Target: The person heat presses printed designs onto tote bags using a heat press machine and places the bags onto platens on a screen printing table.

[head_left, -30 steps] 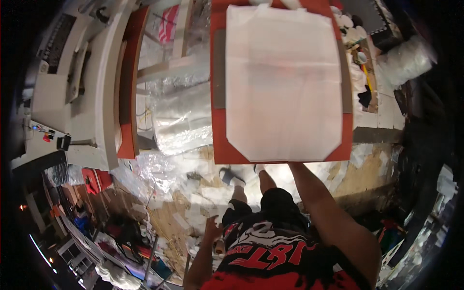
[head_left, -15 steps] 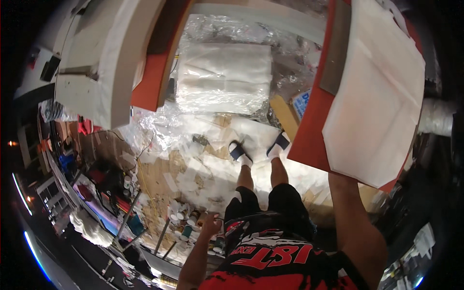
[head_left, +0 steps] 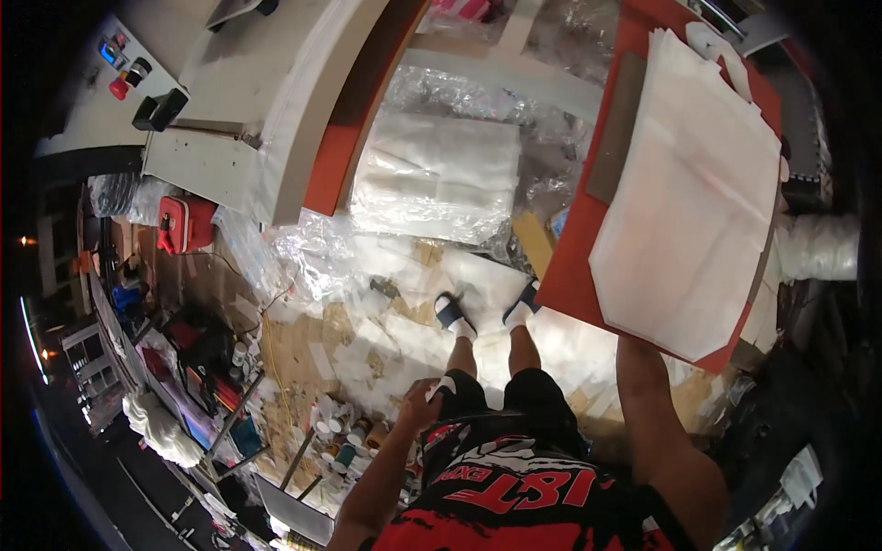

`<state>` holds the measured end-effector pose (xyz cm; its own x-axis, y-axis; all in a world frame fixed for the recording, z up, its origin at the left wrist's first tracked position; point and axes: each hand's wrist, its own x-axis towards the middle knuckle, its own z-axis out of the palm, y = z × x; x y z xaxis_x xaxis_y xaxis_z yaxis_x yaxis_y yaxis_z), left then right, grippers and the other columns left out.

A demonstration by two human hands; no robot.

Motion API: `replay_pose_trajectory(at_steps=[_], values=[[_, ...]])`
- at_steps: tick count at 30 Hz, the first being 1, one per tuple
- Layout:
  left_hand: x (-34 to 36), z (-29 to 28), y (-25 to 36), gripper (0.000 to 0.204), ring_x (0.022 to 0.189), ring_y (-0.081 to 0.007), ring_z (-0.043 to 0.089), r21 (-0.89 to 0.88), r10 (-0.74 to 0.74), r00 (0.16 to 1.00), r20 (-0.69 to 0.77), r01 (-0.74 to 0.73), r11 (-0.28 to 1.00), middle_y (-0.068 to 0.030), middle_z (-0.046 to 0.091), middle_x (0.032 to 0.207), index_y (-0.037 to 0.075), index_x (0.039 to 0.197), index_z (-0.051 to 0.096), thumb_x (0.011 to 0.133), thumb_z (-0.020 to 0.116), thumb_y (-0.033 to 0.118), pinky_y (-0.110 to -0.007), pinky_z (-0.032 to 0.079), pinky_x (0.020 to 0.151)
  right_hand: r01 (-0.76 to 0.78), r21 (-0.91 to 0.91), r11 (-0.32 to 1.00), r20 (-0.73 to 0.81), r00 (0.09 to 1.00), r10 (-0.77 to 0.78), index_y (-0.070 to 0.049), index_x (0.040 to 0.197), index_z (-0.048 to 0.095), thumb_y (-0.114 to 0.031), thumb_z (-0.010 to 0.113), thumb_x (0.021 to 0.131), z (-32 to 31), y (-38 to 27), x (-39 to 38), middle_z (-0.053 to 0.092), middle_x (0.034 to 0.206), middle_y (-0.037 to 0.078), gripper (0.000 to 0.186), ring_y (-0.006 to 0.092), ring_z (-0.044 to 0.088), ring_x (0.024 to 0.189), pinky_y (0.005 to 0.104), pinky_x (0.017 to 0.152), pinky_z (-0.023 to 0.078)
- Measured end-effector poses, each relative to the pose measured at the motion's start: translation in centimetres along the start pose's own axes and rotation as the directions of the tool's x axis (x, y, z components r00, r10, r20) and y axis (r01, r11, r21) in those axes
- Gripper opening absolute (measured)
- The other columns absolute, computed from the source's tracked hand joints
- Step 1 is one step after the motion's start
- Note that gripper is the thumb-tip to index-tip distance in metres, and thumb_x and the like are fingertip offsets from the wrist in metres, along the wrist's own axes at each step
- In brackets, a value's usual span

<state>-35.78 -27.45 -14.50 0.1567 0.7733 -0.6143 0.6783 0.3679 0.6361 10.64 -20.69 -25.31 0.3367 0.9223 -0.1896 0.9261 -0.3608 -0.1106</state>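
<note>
My left hand (head_left: 420, 405) hangs beside the left leg of my black shorts (head_left: 459, 397), nearest to the cloth. Its fingers are partly turned away, so their pose is unclear. My right forearm (head_left: 646, 381) reaches up under the near edge of a red board (head_left: 567, 275) on the right, which hides the right hand. On this board lies a white, cloth-like flat piece (head_left: 684, 211) with angled near corners and a loop-shaped strip at its far end. A dark brown strip (head_left: 616, 129) runs along the board's left side.
At upper left stands a pale machine (head_left: 216, 174) with a red button, beside another red board (head_left: 328, 174). A plastic-wrapped white stack (head_left: 436, 174) lies ahead of my feet. Scraps litter the floor; several bottles (head_left: 344, 455) stand at lower left. A red case (head_left: 188, 223) sits farther left.
My left hand has moved up and forward to beside my shorts. The view has shifted, bringing more of the machine at left into sight. My right arm stays under the red board.
</note>
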Motion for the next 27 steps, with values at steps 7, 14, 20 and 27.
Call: replay_pose_trajectory(at_steps=[7,14,20,27], values=[[1.3,0.3,10.6,0.085,0.107,-0.039,0.059,0.165,0.319,0.947,-0.023,-0.311,0.936,-0.0225,0.059,0.117,0.004,0.142,0.033,0.075,0.08,0.027,-0.043,0.047,0.096,-0.145,0.605,0.783,0.605,0.723,-0.334,-0.005,0.095,0.064,-0.015,0.065,0.08,-12.5,-5.9,-5.4,0.07,0.086,0.012,0.018,0.0293,0.068,0.08,0.0397,0.075,0.054],[2.2,-3.1,31.1,0.053,0.097,-0.0191,0.063,-0.201,0.171,0.76,0.627,-0.055,0.978,-0.0117,0.066,0.106,-0.002,0.121,0.054,0.08,0.079,0.019,-0.034,0.052,0.085,0.115,0.842,0.527,0.198,0.843,-0.501,-0.003,0.095,0.065,-0.01,0.065,0.085,-33.8,-0.9,-4.1,0.069,0.089,0.013,0.012,0.024,0.069,0.08,0.0358,0.073,0.056],[11.5,-0.5,41.8,0.036,0.074,-0.0152,0.068,-0.543,0.532,0.841,0.101,-0.402,0.738,-0.0118,0.069,0.088,-0.001,0.121,0.053,0.088,0.065,0.008,-0.028,0.057,0.064,0.014,0.81,0.587,0.102,0.981,-0.165,-0.003,0.096,0.064,-0.01,0.069,0.081,-39.2,5.5,4.9,0.067,0.083,0.008,0.017,0.0136,0.062,0.073,0.0311,0.068,0.051],[19.1,1.7,50.0,0.039,0.066,-0.0193,0.07,-0.107,0.519,0.845,-0.131,-0.532,0.84,-0.0143,0.071,0.08,-0.004,0.119,0.056,0.083,0.064,0.01,-0.03,0.055,0.06,0.26,0.58,0.772,-0.557,0.818,0.143,-0.005,0.106,0.061,-0.013,0.069,0.081,-38.2,8.2,8.4,0.062,0.108,0.016,0.028,0.0338,0.056,0.106,0.0414,0.091,0.046]])
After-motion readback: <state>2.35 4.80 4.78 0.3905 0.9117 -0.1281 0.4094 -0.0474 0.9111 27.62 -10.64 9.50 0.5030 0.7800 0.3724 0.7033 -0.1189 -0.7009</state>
